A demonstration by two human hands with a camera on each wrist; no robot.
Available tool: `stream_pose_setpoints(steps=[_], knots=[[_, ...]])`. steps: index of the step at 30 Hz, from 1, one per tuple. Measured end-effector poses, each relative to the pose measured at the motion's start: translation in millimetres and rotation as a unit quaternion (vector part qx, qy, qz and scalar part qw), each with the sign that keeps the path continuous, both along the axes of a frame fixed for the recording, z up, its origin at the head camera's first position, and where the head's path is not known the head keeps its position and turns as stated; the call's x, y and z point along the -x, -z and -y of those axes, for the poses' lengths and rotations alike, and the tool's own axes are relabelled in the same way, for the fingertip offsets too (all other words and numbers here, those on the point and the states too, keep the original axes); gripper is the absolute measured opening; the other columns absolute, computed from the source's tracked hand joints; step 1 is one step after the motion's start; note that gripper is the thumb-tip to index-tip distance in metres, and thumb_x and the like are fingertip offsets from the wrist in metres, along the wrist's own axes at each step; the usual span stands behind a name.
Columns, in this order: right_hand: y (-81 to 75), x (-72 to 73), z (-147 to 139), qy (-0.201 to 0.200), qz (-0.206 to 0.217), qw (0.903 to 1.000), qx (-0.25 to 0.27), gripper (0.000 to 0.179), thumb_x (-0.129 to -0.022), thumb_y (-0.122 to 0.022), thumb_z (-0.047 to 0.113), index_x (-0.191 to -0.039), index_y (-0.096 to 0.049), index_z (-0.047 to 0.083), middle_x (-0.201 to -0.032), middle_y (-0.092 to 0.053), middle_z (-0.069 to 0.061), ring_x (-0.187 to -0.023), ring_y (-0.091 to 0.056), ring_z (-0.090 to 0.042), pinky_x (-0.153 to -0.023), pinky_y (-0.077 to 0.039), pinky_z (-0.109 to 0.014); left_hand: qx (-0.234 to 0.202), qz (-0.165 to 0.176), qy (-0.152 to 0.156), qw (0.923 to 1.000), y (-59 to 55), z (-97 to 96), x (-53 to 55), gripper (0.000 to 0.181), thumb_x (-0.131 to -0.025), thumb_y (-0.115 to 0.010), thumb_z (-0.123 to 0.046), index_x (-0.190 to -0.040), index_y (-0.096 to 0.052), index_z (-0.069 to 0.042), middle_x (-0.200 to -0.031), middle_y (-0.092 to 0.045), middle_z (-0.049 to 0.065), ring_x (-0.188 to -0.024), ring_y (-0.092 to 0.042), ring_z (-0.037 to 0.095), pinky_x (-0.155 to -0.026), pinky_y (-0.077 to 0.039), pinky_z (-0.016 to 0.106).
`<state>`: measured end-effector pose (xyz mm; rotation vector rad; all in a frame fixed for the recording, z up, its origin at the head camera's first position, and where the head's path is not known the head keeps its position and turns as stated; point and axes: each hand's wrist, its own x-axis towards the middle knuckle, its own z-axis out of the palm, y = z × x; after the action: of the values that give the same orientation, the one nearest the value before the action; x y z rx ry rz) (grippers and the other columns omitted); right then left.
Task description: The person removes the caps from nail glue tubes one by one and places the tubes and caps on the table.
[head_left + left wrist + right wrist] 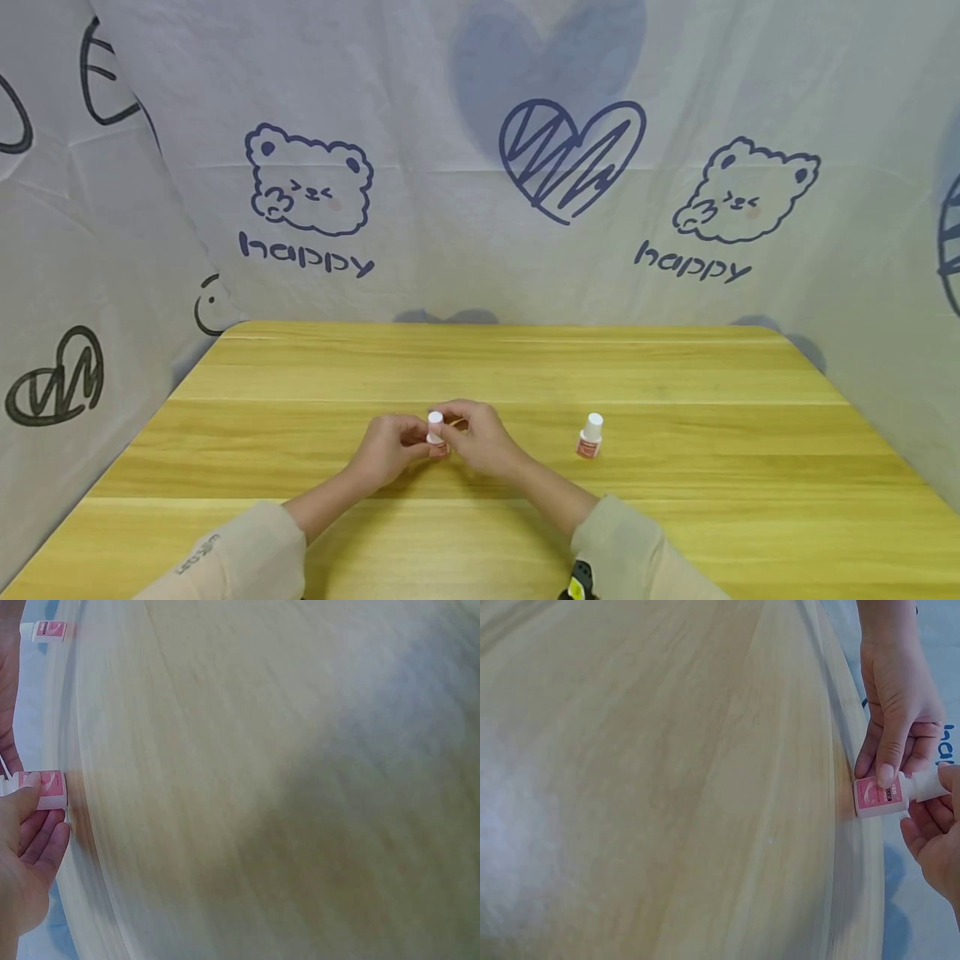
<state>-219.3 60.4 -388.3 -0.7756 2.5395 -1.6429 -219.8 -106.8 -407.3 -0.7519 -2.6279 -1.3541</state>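
Note:
A small white bottle (866, 801) with a pink label stands upright on the table, between both hands. My left hand (385, 450) grips its body, the thumb laid across the label in the right wrist view. My right hand (480, 437) pinches the white cap (928, 785) at the top from the other side; in the right wrist view only part of this hand shows at the edge. A second bottle (590, 437) of the same kind, its white cap on top, stands upright on the table to the right of my right hand.
The wooden table (480, 533) has rounded far corners. Behind it and at both sides hangs a white cloth (442, 208) printed with bears, hearts and the word happy. Light sleeves (262, 550) cover both forearms.

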Motion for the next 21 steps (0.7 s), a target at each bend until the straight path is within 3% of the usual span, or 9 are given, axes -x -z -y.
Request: stream_pose_setpoints(steps=[5, 13, 21], knots=[[0.9, -0.5, 2.0, 0.030, -0.005, 0.9993, 0.019, 0.024, -0.088, -0.062, 0.005, -0.108, -0.064, -0.007, -0.101, -0.068, -0.017, -0.088, -0.063, -0.026, -0.073, -0.052, -0.020, -0.003, 0.005, -0.002, 1.0000, -0.7, 0.0, -0.2, 0.014, -0.077, -0.073, -0.008, -0.086, -0.072, 0.002, -0.084, -0.072, 0.014, -0.075, -0.070, 0.022, -0.064, -0.055, 0.019], [3.5, -2.0, 5.9, 0.081, -0.028, 0.9957, 0.034, 0.014, -0.081, -0.071, 0.009, -0.090, -0.069, -0.001, -0.085, -0.070, -0.014, -0.079, -0.064, -0.021, -0.070, -0.052, -0.018, -0.007, 0.006, -0.001, 1.0000, -0.2, 0.1, 0.0, 0.015, -0.077, -0.073, -0.009, -0.088, -0.073, 0.001, -0.083, -0.072, 0.013, -0.074, -0.070, 0.020, -0.063, -0.054, 0.016], [2.6, -2.5, 6.3, 0.077, -0.027, 0.9959, 0.038, 0.012, -0.081, -0.071, 0.008, -0.087, -0.069, -0.002, -0.084, -0.070, -0.015, -0.078, -0.067, -0.023, -0.067, -0.052, -0.015, -0.009, 0.006, 0.001, 0.9999, -0.2, 0.1, -0.3, 0.015, -0.077, -0.072, -0.009, -0.089, -0.073, 0.001, -0.083, -0.072, 0.013, -0.074, -0.070, 0.021, -0.063, -0.055, 0.017]])
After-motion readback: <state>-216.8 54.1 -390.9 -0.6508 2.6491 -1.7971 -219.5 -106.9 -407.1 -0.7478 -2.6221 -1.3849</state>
